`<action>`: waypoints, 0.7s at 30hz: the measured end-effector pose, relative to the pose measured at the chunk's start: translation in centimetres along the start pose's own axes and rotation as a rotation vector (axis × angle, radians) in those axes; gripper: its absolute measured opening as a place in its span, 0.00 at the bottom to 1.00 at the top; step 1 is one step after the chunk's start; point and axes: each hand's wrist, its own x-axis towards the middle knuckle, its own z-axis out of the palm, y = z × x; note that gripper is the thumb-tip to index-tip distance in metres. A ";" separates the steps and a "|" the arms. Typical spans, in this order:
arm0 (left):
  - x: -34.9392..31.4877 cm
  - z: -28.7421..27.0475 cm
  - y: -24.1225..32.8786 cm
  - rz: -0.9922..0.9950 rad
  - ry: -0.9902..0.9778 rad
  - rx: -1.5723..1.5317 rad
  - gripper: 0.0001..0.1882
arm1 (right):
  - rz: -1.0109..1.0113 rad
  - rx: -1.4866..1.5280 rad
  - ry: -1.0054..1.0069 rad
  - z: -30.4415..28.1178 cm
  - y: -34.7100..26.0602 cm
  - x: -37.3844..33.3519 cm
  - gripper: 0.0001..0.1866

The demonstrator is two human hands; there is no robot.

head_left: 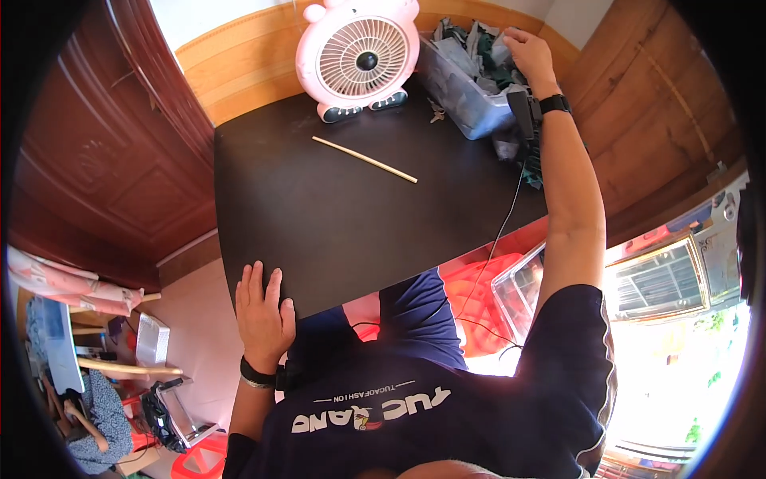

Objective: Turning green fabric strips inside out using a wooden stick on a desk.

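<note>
The clear plastic bin (479, 122) was located at the far R corner of the dark tabletop (319, 227), filled w/ crumpled grey & dk.-green pieces (459, 54). My R hand (530, 56) was positioned over the bin's R side, fingers bent at the contents; whether it gripped a pc. I couldn't tell. A blk. wristband (555, 103) was fitted at that wrist. A blk. device (522, 113), type unclear, was next to the bin's near R end; a thin blk. cable (508, 209) ran from near it past the table's near edge. More dk.-green material (533, 172) lay just beside the bin.

A small scrap (436, 112) lay L of the bin. The pink animal-shaped fan (351, 60) stood upright adj. to the bin, facing me. A thin wooden stick (365, 160) lay diagonally in front of the fan. My L hand (265, 315) was open, palm down, fingers extended, at the tabletop's near L corner, holding no obj.
</note>
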 end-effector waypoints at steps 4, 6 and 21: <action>0.2 0.6 -0.1 0.013 0.040 -0.039 0.23 | 0.133 0.467 -0.226 -6.9 -4.2 -0.1 0.11; -0.1 0.7 -0.2 0.017 0.074 -0.066 0.22 | 0.100 0.570 -0.315 -8.5 -8.0 -1.4 0.12; 16.8 -0.1 2.3 -0.001 -0.493 -1.958 0.29 | -0.262 0.933 -1.052 1.1 -25.1 -12.0 0.18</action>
